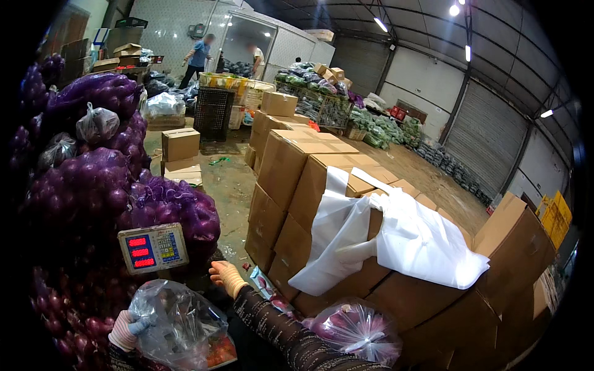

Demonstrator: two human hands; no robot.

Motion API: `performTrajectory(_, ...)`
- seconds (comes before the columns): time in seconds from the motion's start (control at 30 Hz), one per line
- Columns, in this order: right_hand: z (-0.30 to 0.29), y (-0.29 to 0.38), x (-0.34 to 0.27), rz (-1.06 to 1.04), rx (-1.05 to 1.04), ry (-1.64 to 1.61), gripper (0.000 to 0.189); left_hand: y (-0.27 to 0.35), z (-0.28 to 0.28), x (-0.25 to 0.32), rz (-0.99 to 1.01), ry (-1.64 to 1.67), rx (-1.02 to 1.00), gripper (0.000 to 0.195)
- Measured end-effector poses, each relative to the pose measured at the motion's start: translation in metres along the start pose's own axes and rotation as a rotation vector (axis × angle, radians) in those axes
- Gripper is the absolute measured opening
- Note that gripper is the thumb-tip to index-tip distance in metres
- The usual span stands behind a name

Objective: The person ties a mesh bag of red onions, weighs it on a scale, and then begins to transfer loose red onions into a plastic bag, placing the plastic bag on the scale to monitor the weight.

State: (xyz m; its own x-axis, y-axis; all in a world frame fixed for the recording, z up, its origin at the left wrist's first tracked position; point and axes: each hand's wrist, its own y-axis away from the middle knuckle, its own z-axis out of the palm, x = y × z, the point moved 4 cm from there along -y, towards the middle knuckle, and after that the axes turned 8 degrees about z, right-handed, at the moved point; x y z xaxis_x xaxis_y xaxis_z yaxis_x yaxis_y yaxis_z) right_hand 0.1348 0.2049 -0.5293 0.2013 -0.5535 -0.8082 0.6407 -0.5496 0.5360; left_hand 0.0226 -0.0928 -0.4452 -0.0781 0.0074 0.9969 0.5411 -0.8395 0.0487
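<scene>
My left hand [124, 330], in a striped glove with blue fingers, grips the edge of a clear plastic bag [171, 315]. Something orange-red shows at the bag's lower right; what it is cannot be made out. My right hand [227, 277], in a yellowish glove with bare fingertips, is stretched forward with nothing visible in it. Left of it stands the display of a digital scale [153, 248] with red digits and a keypad. Behind the display sits a purple mesh sack of red onions [174, 206]. Loose red onions [83, 324] lie left of my left hand.
Stacked cardboard boxes [287, 195] stand on my right, with white plastic sheeting [422, 236] over them. A tied clear bag of red onions [355, 329] rests below. More onion sacks [83, 185] pile up at left. Two people [198, 58] [258, 58] stand farther back.
</scene>
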Motion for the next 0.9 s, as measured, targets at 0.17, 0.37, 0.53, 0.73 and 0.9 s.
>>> performTrajectory(0.17,0.005,0.004,0.000,-0.009,0.000,0.070,0.030,0.002,0.002,0.006,-0.021,0.049,-0.006,0.019)
performTrajectory(0.37,0.014,0.007,0.000,-0.007,-0.022,0.133,0.025,0.003,0.002,0.006,-0.005,0.084,-0.022,0.020)
performTrajectory(0.53,0.013,0.002,0.003,-0.004,-0.030,0.170,0.022,0.000,-0.001,-0.001,-0.010,0.115,-0.023,0.020)
performTrajectory(0.73,0.012,0.002,0.006,0.006,-0.024,0.206,0.022,0.002,0.004,0.000,-0.002,0.150,-0.072,0.033)
performTrajectory(0.9,0.020,-0.006,0.012,0.001,-0.091,0.243,0.024,0.008,0.007,0.012,0.019,0.204,-0.039,0.028)
